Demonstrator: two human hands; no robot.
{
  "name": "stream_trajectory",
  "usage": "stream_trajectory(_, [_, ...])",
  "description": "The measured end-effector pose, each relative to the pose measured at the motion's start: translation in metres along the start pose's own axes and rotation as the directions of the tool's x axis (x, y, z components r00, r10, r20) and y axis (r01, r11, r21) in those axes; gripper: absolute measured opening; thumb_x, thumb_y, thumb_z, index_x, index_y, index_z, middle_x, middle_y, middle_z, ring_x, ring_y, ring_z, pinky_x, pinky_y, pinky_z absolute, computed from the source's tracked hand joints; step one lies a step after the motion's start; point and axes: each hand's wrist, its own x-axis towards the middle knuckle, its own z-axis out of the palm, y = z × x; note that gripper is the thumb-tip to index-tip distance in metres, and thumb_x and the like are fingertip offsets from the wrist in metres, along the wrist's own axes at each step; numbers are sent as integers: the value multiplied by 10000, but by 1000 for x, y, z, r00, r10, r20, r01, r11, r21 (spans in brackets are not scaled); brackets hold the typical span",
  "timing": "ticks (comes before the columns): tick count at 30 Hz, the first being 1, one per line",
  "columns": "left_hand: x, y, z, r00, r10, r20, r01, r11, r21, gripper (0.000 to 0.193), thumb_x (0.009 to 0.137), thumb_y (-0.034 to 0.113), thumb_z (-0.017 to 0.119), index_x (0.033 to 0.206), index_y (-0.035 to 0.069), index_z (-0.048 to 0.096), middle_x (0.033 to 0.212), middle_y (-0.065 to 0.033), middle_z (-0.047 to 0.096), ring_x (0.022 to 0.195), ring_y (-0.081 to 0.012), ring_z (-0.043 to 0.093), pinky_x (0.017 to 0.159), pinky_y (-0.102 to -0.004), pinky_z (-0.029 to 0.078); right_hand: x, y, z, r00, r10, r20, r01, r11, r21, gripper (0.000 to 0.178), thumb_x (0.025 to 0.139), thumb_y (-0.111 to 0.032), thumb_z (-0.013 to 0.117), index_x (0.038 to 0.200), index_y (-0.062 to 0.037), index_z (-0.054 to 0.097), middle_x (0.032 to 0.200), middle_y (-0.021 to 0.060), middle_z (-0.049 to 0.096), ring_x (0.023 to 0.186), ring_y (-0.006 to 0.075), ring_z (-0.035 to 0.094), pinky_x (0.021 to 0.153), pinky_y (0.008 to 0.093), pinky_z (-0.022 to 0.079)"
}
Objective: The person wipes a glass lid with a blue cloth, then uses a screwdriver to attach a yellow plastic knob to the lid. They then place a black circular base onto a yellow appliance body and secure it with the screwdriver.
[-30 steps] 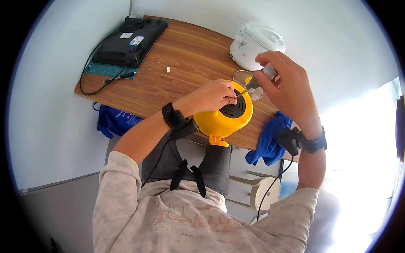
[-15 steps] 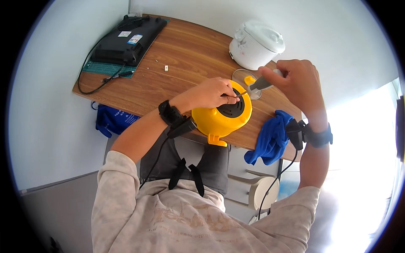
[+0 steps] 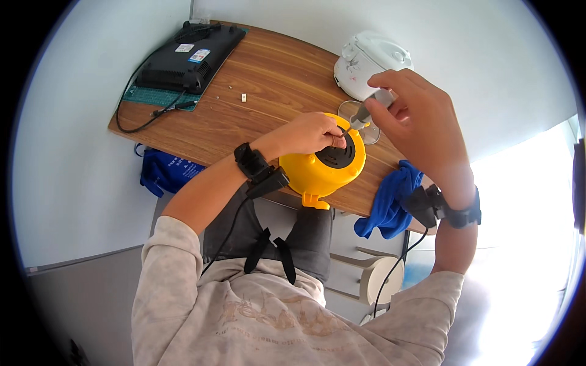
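A yellow pot-like appliance point(image 3: 299, 174) lies with its black slotted base point(image 3: 345, 160) facing up near the table's front edge. My left hand point(image 3: 317, 133) rests over that base, its fingers pinched round the lower shaft of a screwdriver; the tip is hidden behind the fingers. The screwdriver point(image 3: 361, 116) slants up to the right, with a grey handle. My right hand point(image 3: 421, 116) is at the handle's upper end, thumb and index finger on either side of it, the other fingers loosely curled.
Behind the yellow appliance stand a clear round lid point(image 3: 371, 135) and a white rice cooker point(image 3: 357, 76). A blue cloth point(image 3: 384, 204) hangs over the front right edge. At the left, a black flat appliance point(image 3: 174, 70) with a cord lies on a green mat point(image 3: 146, 96). A small white piece point(image 3: 243, 97) sits mid-table.
My right hand has turned about the screwdriver handle and its fingers have loosened. The handle stands a little steeper. My left hand stays at the shaft.
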Motion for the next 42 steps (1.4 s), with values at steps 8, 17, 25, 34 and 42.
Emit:
stream_trajectory(8, [1,-3,0,999,-33,19,34,999,-38,215,941,222,703,1065,61,771,1023,-127,746,923,-269,687,853,-349,526,3,19,-3,998,34,44,-33,999,-27,269,880,-289,731,868,-22,699,742,110,662,617,267,630,608,353,508])
stream_trajectory(17, [-3,16,-9,988,-142,57,145,988,-51,301,908,299,745,1112,78,763,1022,-116,752,938,-240,696,859,-335,527,12,13,10,976,216,-33,-210,881,-424,573,886,-558,650,572,-79,647,444,49,497,442,233,525,501,326,446])
stream_trajectory(25, [-3,15,-4,994,-108,-21,109,994,30,306,901,289,746,1096,53,763,1014,-145,747,920,-267,697,830,-347,532,1,13,19,987,129,-93,-154,922,-355,389,910,-435,679,859,-51,716,661,71,646,606,232,660,564,333,507])
stream_trajectory(34, [-6,12,-5,993,-104,-46,104,994,-20,273,898,243,745,1081,41,771,1012,-161,747,898,-285,699,830,-353,538,-10,23,7,994,113,13,-113,993,20,341,888,-334,743,933,1,704,716,115,676,626,246,654,616,313,528])
stream_trajectory(42, [-2,0,-2,997,12,-81,-12,1000,5,209,898,206,735,1036,55,780,979,-143,751,879,-280,700,834,-352,541,5,7,13,961,277,26,-234,854,-465,523,918,-525,654,686,-58,705,514,70,580,500,244,604,526,318,494])
